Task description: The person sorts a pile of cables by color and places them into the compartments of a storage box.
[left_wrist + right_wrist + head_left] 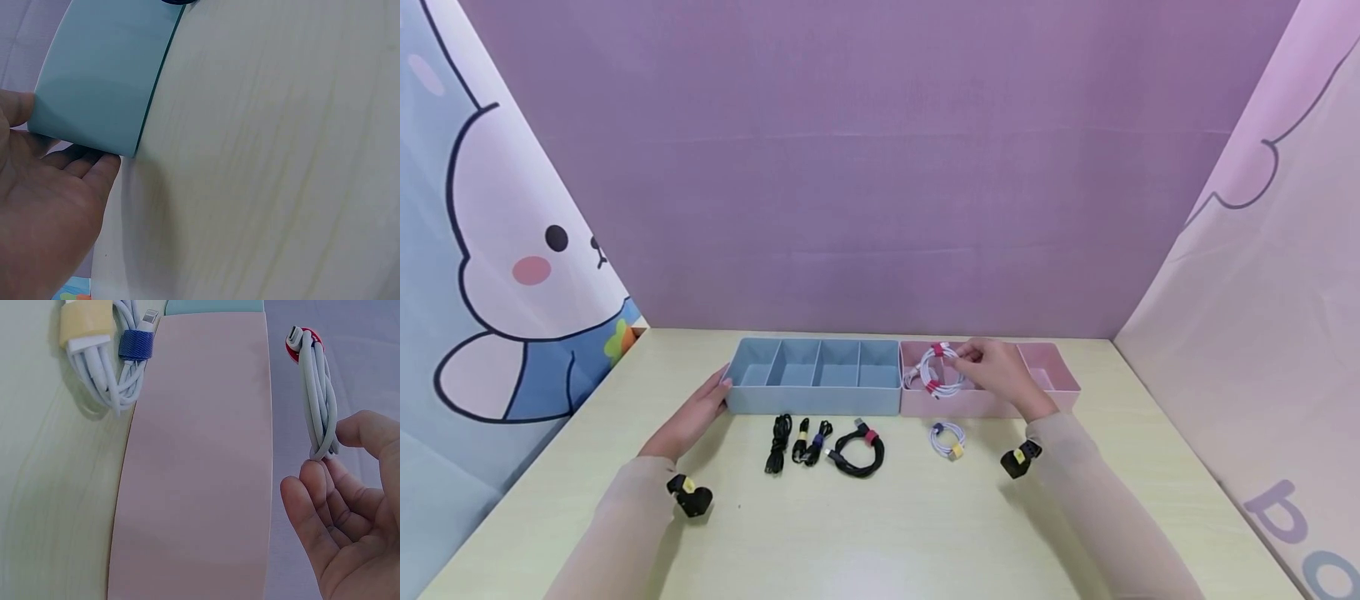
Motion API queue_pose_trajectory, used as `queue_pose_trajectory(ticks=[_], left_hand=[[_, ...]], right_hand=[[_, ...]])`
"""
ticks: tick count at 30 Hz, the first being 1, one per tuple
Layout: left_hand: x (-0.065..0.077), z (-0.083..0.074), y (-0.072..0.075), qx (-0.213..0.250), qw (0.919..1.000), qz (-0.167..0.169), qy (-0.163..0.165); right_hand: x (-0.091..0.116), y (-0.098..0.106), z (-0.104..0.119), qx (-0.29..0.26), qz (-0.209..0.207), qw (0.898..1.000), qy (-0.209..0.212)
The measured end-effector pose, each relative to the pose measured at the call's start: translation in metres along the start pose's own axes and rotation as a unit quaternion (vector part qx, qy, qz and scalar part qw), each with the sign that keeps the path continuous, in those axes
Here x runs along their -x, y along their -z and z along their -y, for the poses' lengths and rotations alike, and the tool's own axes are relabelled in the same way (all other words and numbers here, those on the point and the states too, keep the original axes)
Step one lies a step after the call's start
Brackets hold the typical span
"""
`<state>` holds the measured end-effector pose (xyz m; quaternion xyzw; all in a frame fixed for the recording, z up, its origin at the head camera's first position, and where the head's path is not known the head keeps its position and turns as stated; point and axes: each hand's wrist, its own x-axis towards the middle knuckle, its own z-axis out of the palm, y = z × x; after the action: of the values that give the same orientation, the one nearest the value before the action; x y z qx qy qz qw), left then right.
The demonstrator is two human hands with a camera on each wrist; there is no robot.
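Note:
In the head view, my right hand [996, 368] pinches a coiled white charging cable [942, 371] with red ties between thumb and fingers. The coil hangs over the left part of the pink divided box [962, 406]; the right wrist view shows the cable [319, 400] above the box's rim. More white cable [912, 380] shows behind it in the leftmost pink compartment, partly hidden. My left hand [703, 404] holds the left end of the blue divided box [812, 401]. In the left wrist view, the thumb is at its rim and the fingers are against its end wall.
Several bundled black cables [781, 444] lie before the blue box, including a round coil [859, 450] with a red tie. A white cable coil [948, 440] with yellow and blue ties lies before the pink box. A purple backdrop [880, 208] stands behind the table [865, 542].

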<state>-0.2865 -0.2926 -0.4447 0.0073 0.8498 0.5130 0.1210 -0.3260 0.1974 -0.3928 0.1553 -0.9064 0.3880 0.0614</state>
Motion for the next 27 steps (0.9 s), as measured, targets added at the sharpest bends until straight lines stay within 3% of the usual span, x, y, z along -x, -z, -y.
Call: queue_pose_trajectory(ticks=[21, 27], left_hand=[[0.0, -0.001, 0.0, 0.0, 1.0, 0.004, 0.006], [0.0, 0.0, 0.0, 0.009, 1.0, 0.004, 0.001]], right_hand=[[-0.01, -0.003, 0.004, 0.015, 0.011, 0.999, -0.042], [-0.015, -0.004, 0.005, 0.01, 0.025, 0.999, -0.034]])
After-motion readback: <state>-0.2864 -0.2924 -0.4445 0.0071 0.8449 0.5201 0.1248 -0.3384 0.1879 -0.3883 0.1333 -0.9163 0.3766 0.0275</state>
